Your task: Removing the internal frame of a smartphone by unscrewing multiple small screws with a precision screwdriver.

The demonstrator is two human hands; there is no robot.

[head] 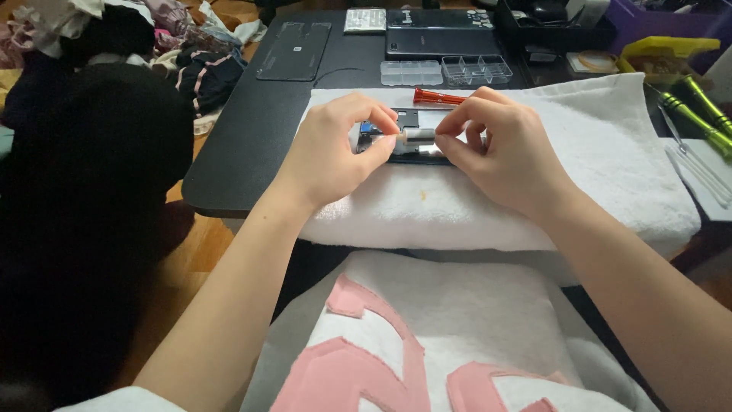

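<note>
An opened phone with exposed dark internals lies on a white towel spread over a black table. Over its left end, my left hand pinches one end of a small silvery strip with thumb and forefinger. My right hand pinches the strip's other end from the right. The strip lies across the phone's middle. A red-handled tool rests on the towel just behind the phone. Most of the phone is hidden by my fingers.
Two clear compartment boxes, a phone back cover and another dark phone lie at the table's back. Green-handled screwdrivers sit far right. Piled clothes lie at left. A white and pink garment covers my lap.
</note>
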